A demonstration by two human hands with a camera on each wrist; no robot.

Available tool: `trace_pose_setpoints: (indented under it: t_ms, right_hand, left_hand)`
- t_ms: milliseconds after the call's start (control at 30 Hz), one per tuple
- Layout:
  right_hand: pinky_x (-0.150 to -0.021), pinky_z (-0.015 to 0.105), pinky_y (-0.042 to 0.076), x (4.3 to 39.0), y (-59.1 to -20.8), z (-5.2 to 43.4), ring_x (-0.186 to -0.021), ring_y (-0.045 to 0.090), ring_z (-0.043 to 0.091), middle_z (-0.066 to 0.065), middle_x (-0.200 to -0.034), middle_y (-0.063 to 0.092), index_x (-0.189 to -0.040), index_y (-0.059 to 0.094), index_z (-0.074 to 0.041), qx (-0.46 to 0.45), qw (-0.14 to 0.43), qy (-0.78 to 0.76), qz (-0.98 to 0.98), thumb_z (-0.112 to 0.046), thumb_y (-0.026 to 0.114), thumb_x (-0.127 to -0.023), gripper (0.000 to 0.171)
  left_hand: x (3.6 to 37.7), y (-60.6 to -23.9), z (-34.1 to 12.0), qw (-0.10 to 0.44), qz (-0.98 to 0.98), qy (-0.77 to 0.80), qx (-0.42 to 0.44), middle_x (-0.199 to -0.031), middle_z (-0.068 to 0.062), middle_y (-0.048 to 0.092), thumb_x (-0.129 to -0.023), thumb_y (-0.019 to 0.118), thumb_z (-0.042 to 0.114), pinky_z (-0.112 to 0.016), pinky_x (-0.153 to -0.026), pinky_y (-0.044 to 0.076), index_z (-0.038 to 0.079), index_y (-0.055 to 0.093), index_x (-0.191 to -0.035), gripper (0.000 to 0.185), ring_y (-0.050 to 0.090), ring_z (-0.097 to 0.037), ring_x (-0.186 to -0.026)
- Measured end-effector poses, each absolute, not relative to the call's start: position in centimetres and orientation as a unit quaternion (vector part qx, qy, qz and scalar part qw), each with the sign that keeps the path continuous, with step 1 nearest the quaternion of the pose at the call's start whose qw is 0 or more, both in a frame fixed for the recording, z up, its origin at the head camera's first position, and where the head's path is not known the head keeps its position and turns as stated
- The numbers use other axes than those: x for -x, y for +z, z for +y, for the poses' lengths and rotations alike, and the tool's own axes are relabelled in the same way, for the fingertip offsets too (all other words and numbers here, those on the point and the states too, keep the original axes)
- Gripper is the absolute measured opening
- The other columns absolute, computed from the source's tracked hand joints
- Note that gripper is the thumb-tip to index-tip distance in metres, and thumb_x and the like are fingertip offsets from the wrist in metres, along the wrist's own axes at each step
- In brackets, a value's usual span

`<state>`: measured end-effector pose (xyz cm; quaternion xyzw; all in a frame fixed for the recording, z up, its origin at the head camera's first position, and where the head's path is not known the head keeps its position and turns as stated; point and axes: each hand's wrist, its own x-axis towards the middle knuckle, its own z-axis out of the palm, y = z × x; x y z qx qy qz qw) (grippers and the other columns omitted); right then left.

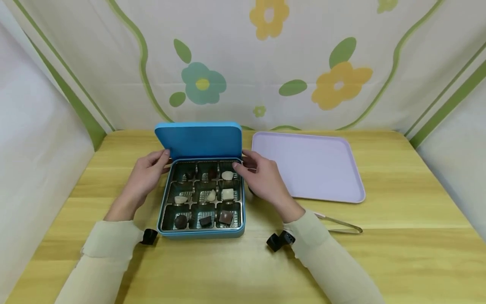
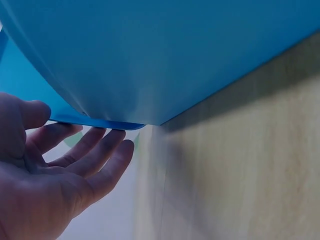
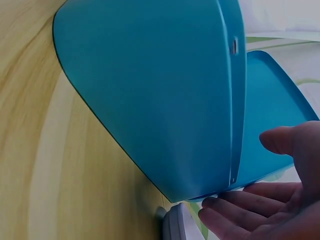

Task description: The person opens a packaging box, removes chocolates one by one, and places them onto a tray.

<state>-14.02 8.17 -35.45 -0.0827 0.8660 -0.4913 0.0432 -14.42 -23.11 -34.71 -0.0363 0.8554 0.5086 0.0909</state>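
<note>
A blue tin box (image 1: 201, 233) stands on the table with its hinged lid (image 1: 199, 141) raised at the back. Its divided tray holds dark, brown and white chocolates, such as a white square one (image 1: 228, 194) and a brown one (image 1: 225, 217). At the lid's lower left edge is my left hand (image 1: 146, 173), thumb tip at the edge and relaxed fingers against the lid's back (image 2: 95, 150). My right hand (image 1: 263, 175) is at the back right corner. Its thumb extends over the tray, while its outstretched fingers (image 3: 245, 210) touch behind the lid.
A pale purple tray (image 1: 307, 169) lies right of the tin. Metal tongs (image 1: 345, 226) lie in front of the tray, partly hidden by my right sleeve. A white curtain with flowers (image 1: 243, 84) hangs behind the wooden table (image 1: 228, 274).
</note>
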Motion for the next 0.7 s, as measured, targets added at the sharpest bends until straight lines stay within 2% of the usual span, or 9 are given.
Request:
trace_pose_setpoints:
  t_ms: [133, 267, 433, 600, 700]
  right_hand:
    - [-0.108, 0.050, 0.058, 13.47, -35.70, 8.26, -0.128, 0.072, 0.034, 0.018, -0.143, 0.071, -0.157, 0.055, -0.008, 0.082, 0.046, -0.493, 0.865, -0.038, 0.069, -0.104, 0.063]
    - [-0.107, 0.050, 0.059, 13.21, -35.92, 8.45, -0.126, 0.073, 0.034, 0.018, -0.142, 0.072, -0.157, 0.055, -0.008, 0.084, 0.037, -0.494, 0.865, -0.033, 0.069, -0.104, 0.061]
    - [-0.104, 0.049, 0.061, 13.29, -36.13, 8.26, -0.126, 0.074, 0.032, 0.016, -0.141, 0.072, -0.158, 0.055, -0.011, 0.087, 0.036, -0.507, 0.857, -0.037, 0.071, -0.103, 0.063]
    - [-0.104, 0.047, 0.061, 13.70, -36.29, 8.03, -0.127, 0.073, 0.030, 0.014, -0.143, 0.071, -0.159, 0.054, -0.013, 0.085, 0.038, -0.510, 0.855, -0.040, 0.072, -0.102, 0.066]
    - [-0.106, 0.046, 0.060, 14.05, -36.30, 8.10, -0.129, 0.072, 0.031, 0.014, -0.146, 0.069, -0.160, 0.052, -0.011, 0.087, 0.039, -0.509, 0.855, -0.040, 0.072, -0.102, 0.067]
  left_hand:
    - [14.10, -35.04, -23.15, 0.086, 0.857, 0.507, 0.028, -0.172, -0.024, 0.037, -0.117, 0.034, 0.049, -0.064, -0.124, 0.039, 0.004, 0.037, -0.167, 0.067, 0.044, -0.049, -0.153]
    - [13.99, -35.21, -23.03, 0.094, 0.855, 0.509, 0.023, -0.173, -0.024, 0.035, -0.116, 0.030, 0.055, -0.064, -0.124, 0.038, 0.003, 0.035, -0.168, 0.073, 0.041, -0.048, -0.155]
    - [13.94, -35.38, -23.04, 0.093, 0.857, 0.505, 0.029, -0.174, -0.024, 0.033, -0.115, 0.026, 0.059, -0.067, -0.124, 0.036, 0.009, 0.027, -0.171, 0.076, 0.043, -0.050, -0.154]
    - [14.30, -35.37, -23.18, 0.084, 0.862, 0.498, 0.035, -0.170, -0.026, 0.040, -0.118, 0.029, 0.047, -0.067, -0.124, 0.037, 0.008, 0.032, -0.170, 0.065, 0.049, -0.050, -0.150]
    - [14.81, -35.21, -23.22, 0.092, 0.855, 0.510, 0.019, -0.173, -0.023, 0.036, -0.119, 0.032, 0.036, -0.064, -0.125, 0.037, 0.009, 0.031, -0.170, 0.058, 0.044, -0.045, -0.155]
